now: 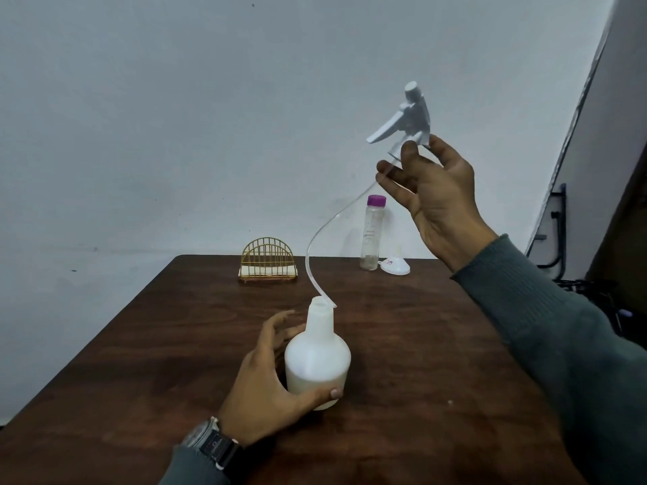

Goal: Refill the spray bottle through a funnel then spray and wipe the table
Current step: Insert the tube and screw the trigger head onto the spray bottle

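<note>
My left hand (269, 390) curls round the spray bottle (317, 358) standing on the bench (420, 362). My right hand (432, 190) pinches the spray head (406, 119) aloft, other fingers spread, tube (315, 239) tip at the bottle's mouth.

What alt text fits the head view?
The right hand holds the sprayer head high, its curved tube reaching down to the open mouth of the white bottle held by the left hand. A funnel and clear bottle sit behind.
</note>
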`<action>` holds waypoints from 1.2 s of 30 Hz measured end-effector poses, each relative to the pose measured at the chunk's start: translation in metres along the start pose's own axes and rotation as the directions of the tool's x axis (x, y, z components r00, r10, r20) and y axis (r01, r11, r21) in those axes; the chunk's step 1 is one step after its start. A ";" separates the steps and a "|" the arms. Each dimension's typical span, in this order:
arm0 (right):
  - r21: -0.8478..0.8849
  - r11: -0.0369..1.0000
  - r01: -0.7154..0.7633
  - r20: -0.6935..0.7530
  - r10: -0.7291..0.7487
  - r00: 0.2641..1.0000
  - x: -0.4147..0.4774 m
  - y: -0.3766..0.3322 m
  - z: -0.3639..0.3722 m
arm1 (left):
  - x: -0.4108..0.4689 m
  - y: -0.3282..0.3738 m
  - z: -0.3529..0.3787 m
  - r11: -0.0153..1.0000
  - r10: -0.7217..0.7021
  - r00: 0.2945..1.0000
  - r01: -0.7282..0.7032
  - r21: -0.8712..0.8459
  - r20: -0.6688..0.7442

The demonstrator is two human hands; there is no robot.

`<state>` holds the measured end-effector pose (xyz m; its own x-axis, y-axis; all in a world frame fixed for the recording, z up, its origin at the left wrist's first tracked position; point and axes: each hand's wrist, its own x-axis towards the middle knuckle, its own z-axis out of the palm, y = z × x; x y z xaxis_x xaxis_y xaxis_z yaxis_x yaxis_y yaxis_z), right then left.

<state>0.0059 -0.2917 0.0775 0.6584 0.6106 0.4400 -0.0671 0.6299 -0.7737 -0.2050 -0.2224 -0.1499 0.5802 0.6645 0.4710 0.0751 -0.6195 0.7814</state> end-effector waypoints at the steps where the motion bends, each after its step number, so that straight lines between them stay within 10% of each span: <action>1: 0.004 1.000 0.010 -0.001 -0.010 1.000 0.000 0.001 0.001 | 0.000 0.000 0.000 1.000 0.000 1.000 0.000 -0.001 0.003; 36: 0.122 0.992 0.032 -0.046 -0.027 0.999 -0.008 0.007 -0.009 | 0.000 -0.001 0.002 1.000 0.025 0.999 -0.024 0.008 -0.022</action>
<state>0.0069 -0.2964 0.0650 0.6936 0.5710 0.4392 -0.1366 0.7028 -0.6981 -0.2031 -0.2229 -0.1514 0.5636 0.6582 0.4991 0.0678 -0.6390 0.7662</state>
